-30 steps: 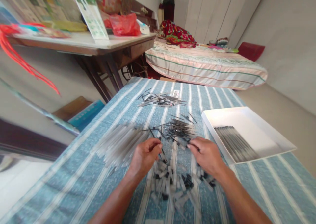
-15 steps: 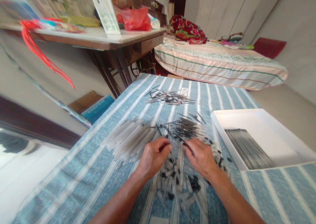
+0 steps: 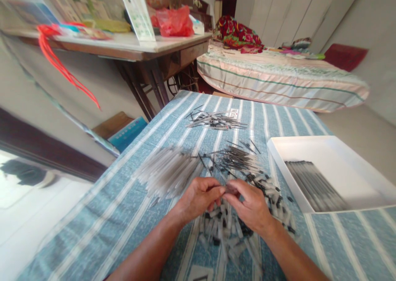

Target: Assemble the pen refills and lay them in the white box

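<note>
My left hand [image 3: 198, 198] and my right hand [image 3: 250, 206] meet fingertip to fingertip above the blue striped cloth [image 3: 130, 198]. Between the fingertips sits a small dark pen part [image 3: 230, 188], too blurred to name more closely. Under the hands lies a heap of short clear caps with black ends [image 3: 247, 227]. A pile of clear pen barrels [image 3: 167, 173] lies to the left. Thin black refills [image 3: 238, 159] are spread just beyond the hands.
A white tray [image 3: 340, 153] at the right holds a row of dark pens [image 3: 315, 186]. Another small pile of parts [image 3: 213, 120] lies farther back. Beyond the table stand a wooden sewing table [image 3: 139, 50] and a bed [image 3: 278, 76].
My hands have come together, from apart over the caps to touching fingertips. The right hand brought a thin dark piece toward the left hand. The camera view shifted slightly.
</note>
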{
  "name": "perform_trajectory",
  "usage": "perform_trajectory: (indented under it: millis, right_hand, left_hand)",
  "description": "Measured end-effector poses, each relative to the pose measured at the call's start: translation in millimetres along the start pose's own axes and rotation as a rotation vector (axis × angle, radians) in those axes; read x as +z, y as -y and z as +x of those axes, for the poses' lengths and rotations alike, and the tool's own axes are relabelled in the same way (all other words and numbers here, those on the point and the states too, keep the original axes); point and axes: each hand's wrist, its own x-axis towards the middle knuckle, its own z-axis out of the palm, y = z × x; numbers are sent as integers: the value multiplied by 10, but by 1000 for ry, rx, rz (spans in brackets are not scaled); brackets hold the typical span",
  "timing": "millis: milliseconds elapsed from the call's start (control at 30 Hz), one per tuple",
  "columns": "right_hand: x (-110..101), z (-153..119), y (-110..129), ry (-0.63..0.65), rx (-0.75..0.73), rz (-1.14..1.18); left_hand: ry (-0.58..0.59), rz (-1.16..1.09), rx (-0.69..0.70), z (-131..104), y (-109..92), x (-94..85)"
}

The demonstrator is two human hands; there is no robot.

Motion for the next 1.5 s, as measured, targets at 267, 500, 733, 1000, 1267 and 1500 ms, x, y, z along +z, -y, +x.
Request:
perform_trajectory:
  millis: [267,500,733,1000,1267,1500]
  right_hand:
    - [-34,0,-102,-40,71,-16]
    - [-71,19,-297,-73,96,-50]
    - [-86,26,-346,-46,98,-101]
    - [-59,-32,-390,22,108,-429]
    - [-60,-49,-333,-31,74,-578]
    - [59,-31,-163,24,-50,-457]
  left_hand:
    - [-100,-36,-24,42,7,-32]
    - [-205,-4,25,102,107,33]
    - [-336,253,168,113,205,46]
    - [-484,606,194,112,142,-150]
    - [-552,807,203,45,99,-360]
    - [-426,1211,-24,18,47,-283]
